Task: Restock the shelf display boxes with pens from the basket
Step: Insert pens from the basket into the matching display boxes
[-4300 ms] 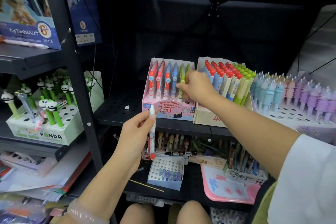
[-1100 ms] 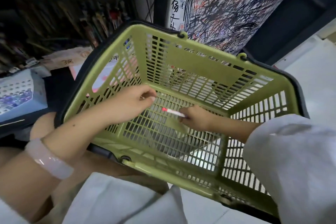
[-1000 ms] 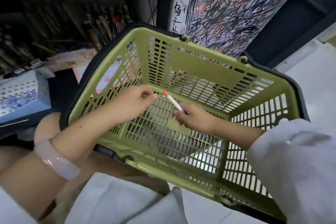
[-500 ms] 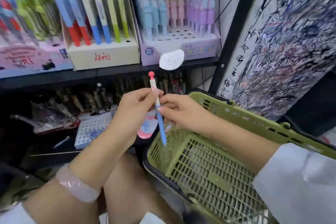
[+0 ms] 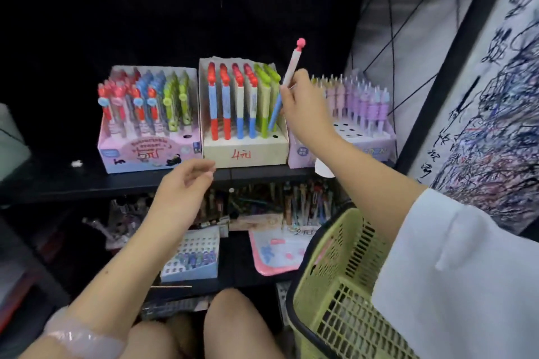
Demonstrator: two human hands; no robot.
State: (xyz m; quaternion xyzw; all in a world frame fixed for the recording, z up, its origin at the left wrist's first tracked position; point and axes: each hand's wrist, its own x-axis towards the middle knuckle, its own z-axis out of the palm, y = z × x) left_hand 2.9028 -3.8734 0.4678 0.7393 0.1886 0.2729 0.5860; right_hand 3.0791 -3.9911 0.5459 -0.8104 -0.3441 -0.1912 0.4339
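1. The pen (image 5: 292,66) sticks up toward 1 o'clock from the right hand (image 5: 303,105), its pink knob on top and its blue lower end slanting toward 7 o'clock at the right edge of the cream display box (image 5: 243,153).
2. The right hand pinches the pen mid-barrel.
3. The left hand (image 5: 179,198) hovers at 7 o'clock of that box, fingers loosely curled and holding nothing.
4. Three display boxes stand side by side on the shelf (image 5: 87,183); one green basket (image 5: 335,294) sits at 5 o'clock.

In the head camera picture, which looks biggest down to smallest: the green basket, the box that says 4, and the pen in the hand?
1. green basket, though it sits nearest the camera
2. box marked 4
3. pen gripped by the right hand
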